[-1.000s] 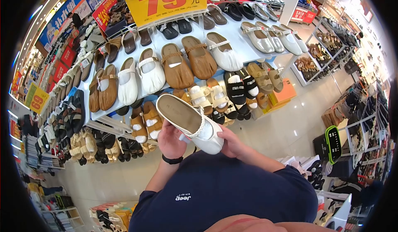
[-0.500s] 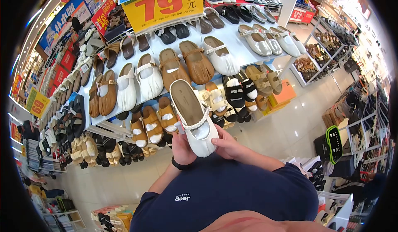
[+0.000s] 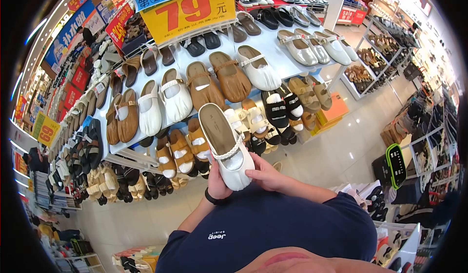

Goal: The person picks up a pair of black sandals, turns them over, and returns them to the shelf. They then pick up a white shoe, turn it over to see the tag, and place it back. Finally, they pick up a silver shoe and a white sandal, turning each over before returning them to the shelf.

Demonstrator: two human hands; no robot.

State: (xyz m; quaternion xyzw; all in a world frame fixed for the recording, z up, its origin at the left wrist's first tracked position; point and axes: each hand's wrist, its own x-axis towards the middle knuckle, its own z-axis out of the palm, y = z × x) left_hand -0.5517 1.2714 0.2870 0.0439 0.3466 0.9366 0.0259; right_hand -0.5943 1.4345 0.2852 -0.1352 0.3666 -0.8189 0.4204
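Both hands hold a white mule shoe (image 3: 239,173) in front of my chest, its toe toward me and its open heel pointing away. A braided strap crosses the shoe, and white stuffing shows under it. My left hand (image 3: 219,184), with a dark band at the wrist, is closed along the shoe's left side; its fingers are partly hidden beneath. From the right, my right hand (image 3: 264,173) grips the toe area, thumb on the upper. Beyond it, similar brown mules (image 3: 202,87) and a white pair (image 3: 176,96) stand on the white display table (image 3: 192,56).
A yellow price sign (image 3: 187,14) rises over the table. Below the tabletop hang tan sandals (image 3: 182,151) and black slides (image 3: 276,108). Orange boxes (image 3: 334,108) sit at the table's right end. Shoe racks (image 3: 385,53) line the right side, beyond a tiled floor aisle.
The shoe and both hands sit slightly lower in view. The shoe remains held in both hands, and the display has shifted a little with the camera.
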